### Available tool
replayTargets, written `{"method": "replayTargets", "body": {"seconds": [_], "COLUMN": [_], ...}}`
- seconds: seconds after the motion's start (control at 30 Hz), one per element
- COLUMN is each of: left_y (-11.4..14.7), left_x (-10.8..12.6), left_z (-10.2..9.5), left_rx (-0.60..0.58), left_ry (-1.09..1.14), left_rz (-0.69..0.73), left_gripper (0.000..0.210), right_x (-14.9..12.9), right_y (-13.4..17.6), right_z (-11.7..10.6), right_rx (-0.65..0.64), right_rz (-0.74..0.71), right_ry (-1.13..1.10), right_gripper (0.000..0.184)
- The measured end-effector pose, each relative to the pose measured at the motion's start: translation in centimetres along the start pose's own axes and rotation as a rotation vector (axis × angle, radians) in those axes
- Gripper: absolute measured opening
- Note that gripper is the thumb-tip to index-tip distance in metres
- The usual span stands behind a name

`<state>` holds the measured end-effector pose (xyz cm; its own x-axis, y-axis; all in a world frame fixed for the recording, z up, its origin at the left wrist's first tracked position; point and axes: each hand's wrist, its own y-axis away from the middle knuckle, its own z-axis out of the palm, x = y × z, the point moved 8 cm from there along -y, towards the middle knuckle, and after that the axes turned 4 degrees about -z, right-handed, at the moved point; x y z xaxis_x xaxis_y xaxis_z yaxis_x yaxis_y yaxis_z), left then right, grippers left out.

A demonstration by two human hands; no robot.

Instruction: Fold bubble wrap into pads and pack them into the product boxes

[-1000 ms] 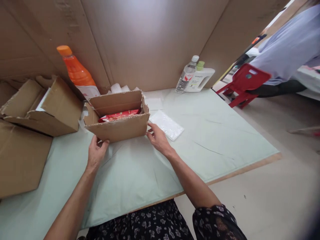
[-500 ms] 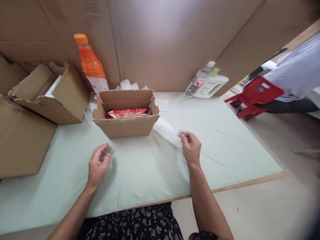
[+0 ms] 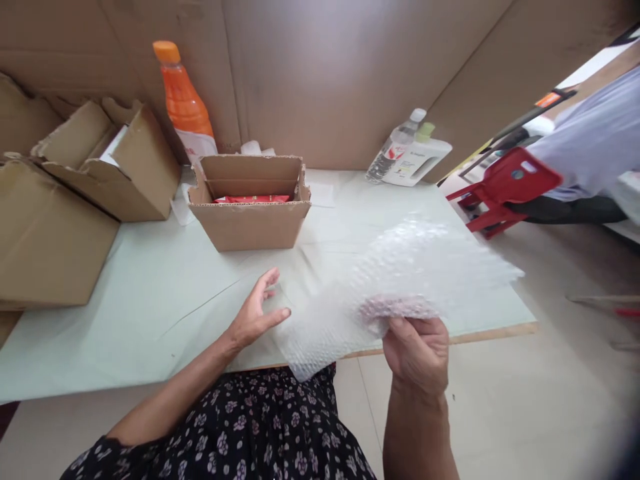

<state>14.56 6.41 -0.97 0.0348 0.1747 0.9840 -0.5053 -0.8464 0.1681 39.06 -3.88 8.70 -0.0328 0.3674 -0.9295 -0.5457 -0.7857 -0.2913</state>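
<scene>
A clear sheet of bubble wrap (image 3: 340, 320) is pinched in my right hand (image 3: 417, 353), near the table's front edge. The sheet spreads out to both sides, its far part blurred by motion. My left hand (image 3: 257, 310) is open, thumb and fingers apart, close to the sheet's left end without visibly gripping it. Beyond my left hand stands an open cardboard box (image 3: 250, 227). Inside it lies a red packet (image 3: 255, 199), mostly hidden by the front wall.
More cardboard boxes (image 3: 145, 180) stand at the left. An orange bottle (image 3: 187, 107) is behind the open box. A clear bottle (image 3: 395, 150) and a white jug (image 3: 423, 162) lean at the back right. Past the table's right edge, a person sits on a red chair (image 3: 520, 177).
My right hand has drawn the bubble wrap off the table, toward me and up. My left hand has moved right and opened wider. The view has shifted slightly.
</scene>
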Motion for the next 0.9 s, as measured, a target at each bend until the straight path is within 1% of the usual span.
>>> {"method": "replayTargets", "body": {"seconds": [0.07,0.1,0.17,0.2,0.23,0.27,0.33,0.4,0.43,0.5,0.57,0.6,0.67,0.73,0.8,0.83,0.9], "left_y": [0.6,1.1,2.3,3.1,3.9,4.7,6.3,7.7,8.4,9.3,9.9,10.1,10.2,10.2,10.0,10.0,9.9], "left_x": [0.4,0.3,-0.4,-0.8,-1.2,-1.5,-2.2,-3.0,-3.4,-4.0,-4.4,-4.5,-4.7,-4.8,-5.0,-5.2,-5.5], "left_z": [0.5,0.8,1.6,2.0,2.2,2.1,1.4,0.3,-0.1,-0.8,-1.3,-1.5,-1.9,-2.0,-2.0,-2.0,-2.2], "left_rx": [-0.042,-0.083,-0.211,-0.276,-0.316,-0.323,-0.255,-0.148,-0.108,-0.051,-0.009,0.012,0.058,0.087,0.095,0.092,0.081], "left_ry": [-0.062,-0.060,0.021,0.079,0.128,0.158,0.184,0.211,0.229,0.259,0.293,0.321,0.387,0.428,0.409,0.369,0.254], "left_rz": [0.090,0.094,0.030,-0.018,-0.062,-0.098,-0.155,-0.215,-0.243,-0.290,-0.322,-0.333,-0.354,-0.357,-0.352,-0.351,-0.356], "left_gripper": [0.102,0.105,0.107,0.103,0.095,0.084,0.063,0.051,0.050,0.057,0.071,0.080,0.096,0.109,0.115,0.114,0.102], "right_x": [-0.1,0.0,0.4,0.7,1.1,1.7,3.6,6.6,8.3,11.4,13.3,13.7,13.4,12.5,12.1,12.1,12.8], "right_y": [0.0,0.0,-0.4,-0.7,-1.1,-1.5,-2.5,-3.6,-4.0,-4.7,-5.2,-5.4,-5.6,-5.6,-5.5,-5.6,-5.9], "right_z": [1.5,2.3,4.4,5.7,7.1,8.5,11.3,13.5,14.3,15.1,14.8,14.4,13.8,14.2,15.6,16.5,18.2], "right_rx": [-0.100,-0.142,-0.235,-0.291,-0.353,-0.415,-0.521,-0.612,-0.648,-0.685,-0.649,-0.608,-0.527,-0.508,-0.567,-0.611,-0.680], "right_rz": [0.033,0.048,0.080,0.095,0.109,0.122,0.147,0.164,0.168,0.156,0.125,0.099,0.026,-0.050,-0.100,-0.112,-0.113], "right_ry": [-0.070,-0.097,-0.137,-0.151,-0.160,-0.161,-0.109,0.072,0.189,0.406,0.549,0.596,0.684,0.731,0.751,0.759,0.784], "right_gripper": [0.022,0.023,0.026,0.027,0.028,0.029,0.031,0.033,0.034,0.032,0.026,0.024,0.025,0.027,0.027,0.026,0.026]}}
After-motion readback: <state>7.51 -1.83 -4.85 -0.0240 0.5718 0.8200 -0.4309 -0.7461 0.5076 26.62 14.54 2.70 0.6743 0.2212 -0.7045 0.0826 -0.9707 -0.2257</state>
